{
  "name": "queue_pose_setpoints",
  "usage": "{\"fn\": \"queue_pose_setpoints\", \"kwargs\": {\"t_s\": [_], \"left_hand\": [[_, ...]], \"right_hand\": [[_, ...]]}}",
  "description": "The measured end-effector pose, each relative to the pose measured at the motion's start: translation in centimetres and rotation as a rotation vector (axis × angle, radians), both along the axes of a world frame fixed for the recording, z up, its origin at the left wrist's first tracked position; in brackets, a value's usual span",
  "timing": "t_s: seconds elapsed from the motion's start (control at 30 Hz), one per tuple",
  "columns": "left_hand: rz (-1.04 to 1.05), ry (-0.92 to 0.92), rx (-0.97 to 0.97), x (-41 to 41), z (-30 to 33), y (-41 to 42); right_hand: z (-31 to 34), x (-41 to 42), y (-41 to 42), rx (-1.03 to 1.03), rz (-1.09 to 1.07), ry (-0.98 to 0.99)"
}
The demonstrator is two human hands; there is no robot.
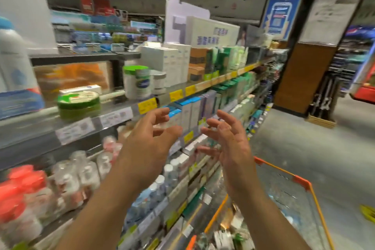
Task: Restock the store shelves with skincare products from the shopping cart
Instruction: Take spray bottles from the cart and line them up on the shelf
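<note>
1. While both arms reach forward, the store aisle runs away to the right: a grey floor (304, 148), a brown wood-panelled pillar (300, 75) carrying a blue poster (281, 17), and a dark ceiling with small round lights.
2. Long store shelves (113, 111) fill the left side, their front edges lined with yellow and white price tags.
3. On the upper shelf stand a green-lidded white jar (137, 82), a flat round green tin (78, 103) and rows of white, brown and green boxes (194, 63).
4. One level down sit blue-topped white boxes (186, 111); lower still are clear bottles with white caps and, at far left, red-capped bottles (22, 189), all blurred.
5. The shopping cart (300, 180), orange-framed with wire mesh, stands at lower right just beside the shelves; small white and green skincare products (225, 235) lie in its near corner, too blurred to read.
6. The left hand (150, 138) hangs in front of the shelf edge, fingers spread and loosely bent, holding nothing.
7. The right hand (227, 140) faces it, near but apart, its grip likewise spread and empty, above the cart's near rim.
</note>
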State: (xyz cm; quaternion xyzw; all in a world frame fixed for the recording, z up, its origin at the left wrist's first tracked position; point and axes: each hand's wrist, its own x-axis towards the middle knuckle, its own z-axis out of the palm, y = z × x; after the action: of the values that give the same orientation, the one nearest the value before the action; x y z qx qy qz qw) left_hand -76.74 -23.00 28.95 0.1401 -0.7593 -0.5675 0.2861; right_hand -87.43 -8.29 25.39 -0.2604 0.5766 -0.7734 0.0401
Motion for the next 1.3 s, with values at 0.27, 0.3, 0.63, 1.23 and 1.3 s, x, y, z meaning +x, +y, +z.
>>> {"fn": "queue_pose_setpoints", "kwargs": {"t_s": [0.27,0.3,0.63,1.23,1.3], "left_hand": [[-0.194,-0.163,0.012,-5.4,-3.3,9.8],[-0.212,-0.181,0.008,-5.9,-3.7,10.7],[-0.413,-0.353,0.088,-11.1,-8.2,13.4],[-0.629,-0.646,0.124,-21.4,-17.5,15.3],[-0.613,-0.680,0.130,-23.1,-19.0,16.7]], "right_hand": [[-3.8,-1.6,11.3,-0.036,-0.179,-0.153],[-4.4,-1.7,12.2,-0.042,-0.198,-0.178],[-9.0,-2.2,15.9,0.058,-0.394,-0.341],[-19.2,-7.1,19.9,0.215,-0.735,-0.747],[-21.2,-8.8,21.4,0.214,-0.742,-0.813]]}}
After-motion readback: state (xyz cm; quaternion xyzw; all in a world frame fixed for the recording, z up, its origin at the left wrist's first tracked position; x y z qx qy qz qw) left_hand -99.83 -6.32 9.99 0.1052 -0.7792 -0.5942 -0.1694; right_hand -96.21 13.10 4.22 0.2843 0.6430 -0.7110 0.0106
